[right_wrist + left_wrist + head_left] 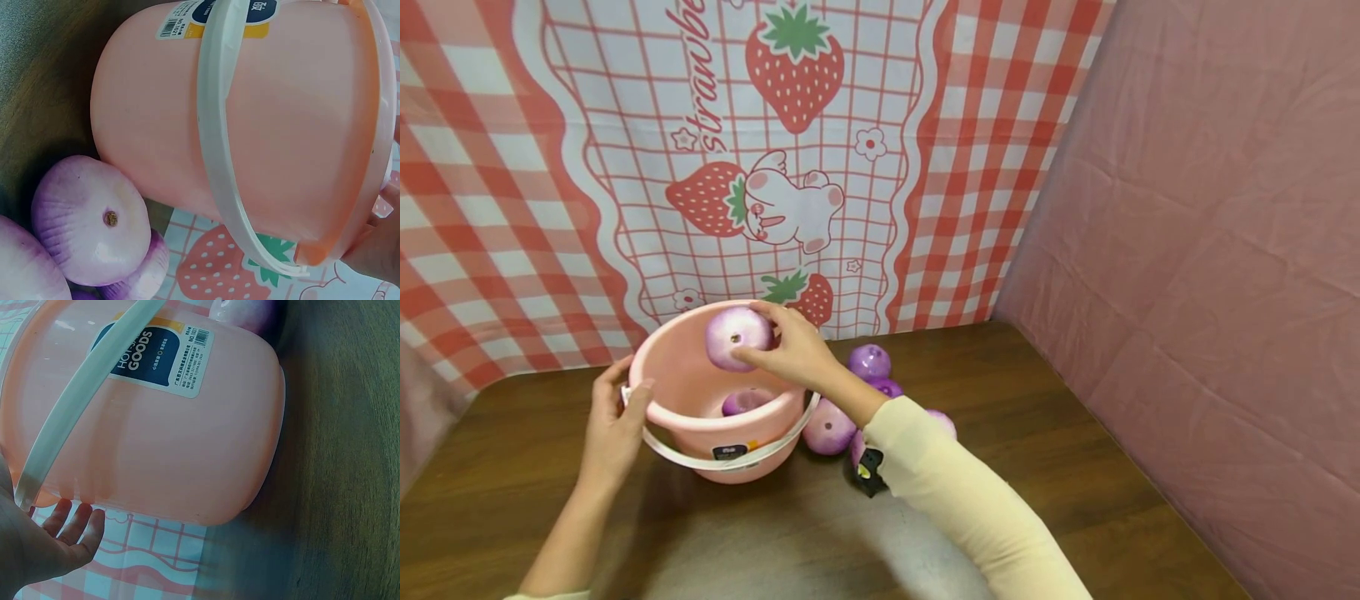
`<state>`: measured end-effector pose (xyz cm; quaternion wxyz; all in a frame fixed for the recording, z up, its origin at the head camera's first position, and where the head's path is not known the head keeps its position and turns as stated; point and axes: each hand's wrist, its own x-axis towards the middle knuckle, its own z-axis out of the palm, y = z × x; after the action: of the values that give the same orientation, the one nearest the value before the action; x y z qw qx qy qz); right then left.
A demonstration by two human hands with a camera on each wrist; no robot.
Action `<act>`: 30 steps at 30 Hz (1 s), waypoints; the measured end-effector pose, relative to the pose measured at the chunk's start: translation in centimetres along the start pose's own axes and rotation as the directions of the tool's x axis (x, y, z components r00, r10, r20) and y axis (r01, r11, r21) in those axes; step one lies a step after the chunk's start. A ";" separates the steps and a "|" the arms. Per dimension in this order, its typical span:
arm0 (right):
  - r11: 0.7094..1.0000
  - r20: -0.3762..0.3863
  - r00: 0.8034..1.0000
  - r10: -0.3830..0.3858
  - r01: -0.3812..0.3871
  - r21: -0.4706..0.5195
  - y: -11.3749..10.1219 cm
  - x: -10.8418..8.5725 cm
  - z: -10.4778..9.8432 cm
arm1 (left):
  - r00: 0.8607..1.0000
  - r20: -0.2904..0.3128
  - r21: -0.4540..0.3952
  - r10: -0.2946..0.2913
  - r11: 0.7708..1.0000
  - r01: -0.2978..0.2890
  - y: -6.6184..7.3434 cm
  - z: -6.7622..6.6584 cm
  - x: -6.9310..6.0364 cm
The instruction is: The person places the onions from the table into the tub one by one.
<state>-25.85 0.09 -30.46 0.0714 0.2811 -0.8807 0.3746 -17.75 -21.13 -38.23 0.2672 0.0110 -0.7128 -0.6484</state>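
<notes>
One purple-and-white onion (728,327) is pinched in the right grip (793,346), thumb across its near face, fingertips at its upper edge. It hangs over the mouth of the pink bucket (784,419), above a second onion (743,402) inside. The left grip (613,412) holds the bucket's left side at the rim. Loose onions (829,427) sit on the bench (1045,467) just right of the bucket.

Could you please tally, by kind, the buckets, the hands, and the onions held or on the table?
Bucket: 1
Hands: 2
Onion held: 1
Onions on the table: 5 visible; the sleeve may hide more
Total visible: 9
</notes>
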 end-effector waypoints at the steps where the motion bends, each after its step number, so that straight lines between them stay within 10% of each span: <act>1: 1.000 0.000 1.000 -0.015 0.015 -0.002 0.0 0.0 0.1 | 1.000 0.000 0.001 0.000 1.000 0.000 0.0 0.0 0.0; 30: 0.999 -0.017 1.000 0.010 -0.009 0.032 0.1 -0.1 -0.9 | 1.000 0.015 -0.011 -0.003 1.000 0.003 0.0 -0.1 0.0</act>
<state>-25.86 0.83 -29.94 0.0725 0.2747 -0.8753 0.3914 -17.70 -21.24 -38.26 0.2609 0.0058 -0.7113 -0.6527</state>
